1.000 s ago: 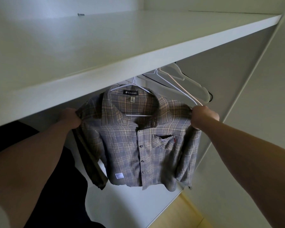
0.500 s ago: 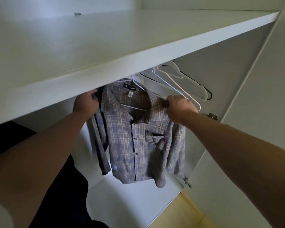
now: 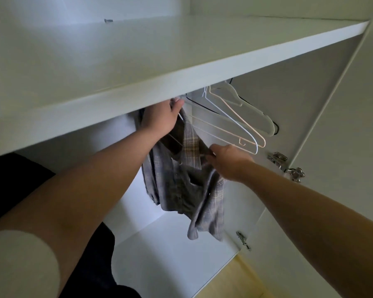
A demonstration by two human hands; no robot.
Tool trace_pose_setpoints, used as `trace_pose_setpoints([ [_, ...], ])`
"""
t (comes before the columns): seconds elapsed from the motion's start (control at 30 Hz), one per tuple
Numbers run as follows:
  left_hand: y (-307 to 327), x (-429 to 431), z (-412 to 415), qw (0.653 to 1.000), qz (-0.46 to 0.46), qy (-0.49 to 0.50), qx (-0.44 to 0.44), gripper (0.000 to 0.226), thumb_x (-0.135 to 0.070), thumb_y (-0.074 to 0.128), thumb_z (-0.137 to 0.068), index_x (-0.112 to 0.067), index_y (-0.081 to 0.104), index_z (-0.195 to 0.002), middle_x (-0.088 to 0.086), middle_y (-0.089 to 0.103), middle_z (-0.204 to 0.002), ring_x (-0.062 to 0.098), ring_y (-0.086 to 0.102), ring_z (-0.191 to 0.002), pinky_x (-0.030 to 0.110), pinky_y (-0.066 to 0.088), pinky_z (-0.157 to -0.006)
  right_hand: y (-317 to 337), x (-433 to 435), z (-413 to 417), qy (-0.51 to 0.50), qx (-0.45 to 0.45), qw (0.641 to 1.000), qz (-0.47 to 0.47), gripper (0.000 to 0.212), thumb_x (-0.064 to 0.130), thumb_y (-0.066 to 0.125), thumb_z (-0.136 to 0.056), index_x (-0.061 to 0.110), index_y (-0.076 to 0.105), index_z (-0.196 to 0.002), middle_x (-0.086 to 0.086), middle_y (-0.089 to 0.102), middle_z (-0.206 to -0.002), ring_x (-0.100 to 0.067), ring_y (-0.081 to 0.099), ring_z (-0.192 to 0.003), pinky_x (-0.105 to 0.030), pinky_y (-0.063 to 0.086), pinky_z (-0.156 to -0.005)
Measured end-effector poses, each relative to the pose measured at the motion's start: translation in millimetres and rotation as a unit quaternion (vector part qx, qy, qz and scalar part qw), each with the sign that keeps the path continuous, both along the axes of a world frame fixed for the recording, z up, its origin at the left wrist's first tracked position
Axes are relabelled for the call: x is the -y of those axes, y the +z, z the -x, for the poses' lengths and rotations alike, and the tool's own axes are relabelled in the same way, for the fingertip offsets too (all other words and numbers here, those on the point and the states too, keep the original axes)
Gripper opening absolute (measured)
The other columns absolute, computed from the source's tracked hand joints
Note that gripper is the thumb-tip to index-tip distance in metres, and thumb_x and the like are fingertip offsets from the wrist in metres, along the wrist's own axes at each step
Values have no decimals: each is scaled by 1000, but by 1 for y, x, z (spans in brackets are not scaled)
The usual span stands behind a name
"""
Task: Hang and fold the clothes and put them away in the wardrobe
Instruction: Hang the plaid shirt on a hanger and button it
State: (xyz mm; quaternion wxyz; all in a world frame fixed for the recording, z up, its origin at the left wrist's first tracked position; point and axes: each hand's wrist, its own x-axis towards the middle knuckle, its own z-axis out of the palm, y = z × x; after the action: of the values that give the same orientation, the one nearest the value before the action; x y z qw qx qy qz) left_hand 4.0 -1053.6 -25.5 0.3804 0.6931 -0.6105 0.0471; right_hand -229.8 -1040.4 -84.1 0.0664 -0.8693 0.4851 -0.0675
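Observation:
A grey-blue plaid shirt (image 3: 181, 186) hangs on a thin white hanger inside the white wardrobe, turned nearly edge-on to me, one sleeve dangling low. My left hand (image 3: 159, 119) reaches up just under the shelf edge and grips the top of the shirt's hanger near its hook. The rail itself is hidden behind the shelf. My right hand (image 3: 228, 162) is closed on the shirt's right shoulder, close to the collar.
Several empty hangers (image 3: 239, 125) hang to the right of the shirt. A wide white shelf (image 3: 181, 67) spans the top. Dark clothing (image 3: 13, 181) fills the lower left. Door hinges (image 3: 289, 166) sit on the right wall. The wardrobe floor (image 3: 170, 254) lies below.
The shirt has swung from facing me to nearly edge-on and moved deeper in. My left hand went from the left shoulder up to the hanger's top; my right hand stayed on the right shoulder.

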Motion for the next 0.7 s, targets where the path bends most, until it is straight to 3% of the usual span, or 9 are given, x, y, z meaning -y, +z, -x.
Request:
trace_pose_setpoints([
  [0.17,8,-2,6,997,9,28,-68,33,-30,50,-104,-6,70,-95,14,73,-96,35,65,-93,42,51,-84,-3,-43,-8,40,5,999,-1,36,50,32,-106,24,54,-118,7,46,-73,-9,45,-60,-25,28,-48],
  [0.3,4,-27,-7,992,20,70,-106,28,-22,51,-103,-6,72,-93,13,73,-93,30,65,-89,29,41,-71,0,-80,-27,98,-10,995,27,40,48,31,-108,19,55,-122,2,54,-78,-19,59,-69,-31,48,-58],
  [0.4,2,-60,-26,988,28,112,-99,26,-20,52,-101,-10,74,-91,9,75,-92,26,66,-87,25,36,-69,3,-105,-45,134,-3,990,45,37,45,40,-107,19,61,-123,4,45,-71,-18,52,-63,-24,33,-50],
  [0.5,5,-91,-45,984,34,144,-100,25,-21,54,-100,-13,75,-90,6,76,-93,24,66,-89,26,42,-72,7,-127,-63,161,12,987,21,37,47,44,-105,20,65,-119,4,51,-78,-14,49,-65,-26,39,-61],
  [0.6,6,-123,-64,978,28,187,-86,27,-21,52,-101,-12,75,-91,8,75,-96,27,64,-89,28,36,-69,7,-147,-76,208,39,977,-6,40,48,38,-107,20,66,-112,6,49,-81,-11,48,-69,-28,43,-70],
  [0.7,8,-152,-77,967,14,248,-63,28,-23,51,-102,-11,74,-92,15,73,-100,30,61,-87,28,29,-67,9,-164,-88,269,31,962,46,37,44,40,-106,19,65,-96,10,41,-68,-12,51,-64,-28,41,-62],
])
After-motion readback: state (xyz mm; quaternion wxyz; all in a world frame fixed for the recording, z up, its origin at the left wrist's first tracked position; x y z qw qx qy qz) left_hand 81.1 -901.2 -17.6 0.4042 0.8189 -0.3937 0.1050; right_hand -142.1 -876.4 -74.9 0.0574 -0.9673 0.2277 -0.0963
